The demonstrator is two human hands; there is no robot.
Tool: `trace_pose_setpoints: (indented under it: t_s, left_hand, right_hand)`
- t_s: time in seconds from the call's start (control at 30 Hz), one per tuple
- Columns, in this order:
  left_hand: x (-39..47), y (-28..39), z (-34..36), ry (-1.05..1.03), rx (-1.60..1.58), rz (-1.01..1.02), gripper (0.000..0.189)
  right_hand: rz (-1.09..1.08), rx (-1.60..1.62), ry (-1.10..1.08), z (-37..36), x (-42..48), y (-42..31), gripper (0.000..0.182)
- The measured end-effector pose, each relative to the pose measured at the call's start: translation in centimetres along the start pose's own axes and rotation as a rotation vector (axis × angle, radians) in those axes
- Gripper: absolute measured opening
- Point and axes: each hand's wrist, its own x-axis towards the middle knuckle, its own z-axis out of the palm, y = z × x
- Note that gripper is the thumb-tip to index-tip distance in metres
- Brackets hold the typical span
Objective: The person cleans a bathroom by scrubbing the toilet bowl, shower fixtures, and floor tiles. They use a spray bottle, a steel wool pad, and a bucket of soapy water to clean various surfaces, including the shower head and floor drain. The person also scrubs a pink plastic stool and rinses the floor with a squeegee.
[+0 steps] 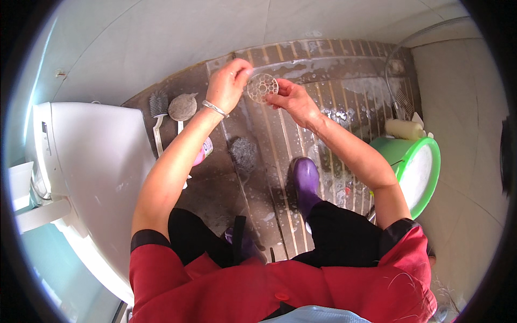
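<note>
My right hand [297, 103] holds a round perforated drain cover [262, 88] by its right edge, thumb on the near face. The disc is pale and patterned with ring-shaped openings. Just left of it is my left hand [229, 84], its thumb and fingers drawn together and a silver bracelet on the wrist. Nothing shows between those fingertips, though something very small could be hidden there. Both hands are raised above a wet brown floor [266, 169] with pale stripes. A grey metal scouring pad [243, 154] lies on the floor below them.
At left, by a white toilet or cabinet-like fixture [97, 145], lie a toilet brush [158, 104], a round scrubber [183, 107] and a pink bottle [203, 151]. A green bucket [434, 173], a cream bottle [404, 129] and a hose [387, 72] are at right. My purple boot [307, 177] stands on suds.
</note>
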Motion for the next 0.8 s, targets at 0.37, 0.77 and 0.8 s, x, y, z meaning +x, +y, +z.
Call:
trace_pose_setpoints:
  t_s: [0.37,0.77,0.8]
  left_hand:
    - [-0.1,0.4,0.4,-0.075,0.064,0.083,0.015]
    - [-4.5,0.3,2.1,-0.179,0.476,0.390,0.008]
    - [-4.5,0.2,2.2,-0.196,0.485,0.376,0.008]
  right_hand:
    - [0.072,-0.227,-0.021,0.3,-0.9,-1.5,0.027]
    - [0.179,-0.122,-0.080,0.2,-2.3,-0.7,0.019]
    - [0.186,-0.132,-0.095,0.3,-2.3,-0.8,0.020]
